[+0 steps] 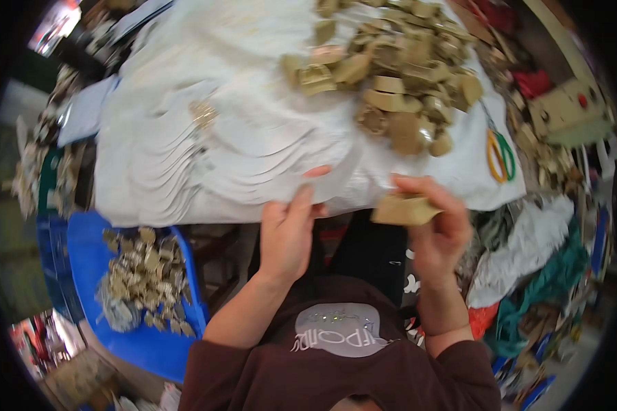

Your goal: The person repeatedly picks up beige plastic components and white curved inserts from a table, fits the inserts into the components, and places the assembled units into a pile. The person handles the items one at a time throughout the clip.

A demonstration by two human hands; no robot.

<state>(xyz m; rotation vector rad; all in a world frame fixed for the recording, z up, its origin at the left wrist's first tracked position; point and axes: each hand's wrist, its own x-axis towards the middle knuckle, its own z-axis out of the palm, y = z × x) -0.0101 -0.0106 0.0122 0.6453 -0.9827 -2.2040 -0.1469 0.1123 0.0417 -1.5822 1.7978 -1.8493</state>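
This looks like a cluttered workshop: heaped tan pieces (418,61), scissors (500,152), a blue bin (144,351) of parts.

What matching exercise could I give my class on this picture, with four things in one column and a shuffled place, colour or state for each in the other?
Things
1. Scissors
2. Flat white pieces
3. Single tan piece
4. Heap of small pieces

Places, colours, states
A. Held in the person's right hand
B. Lying on the blue plastic at lower left
C. Orange and green handles
D. Laid out overlapping on the white cloth

Right pairs: 1-C, 2-D, 3-A, 4-B
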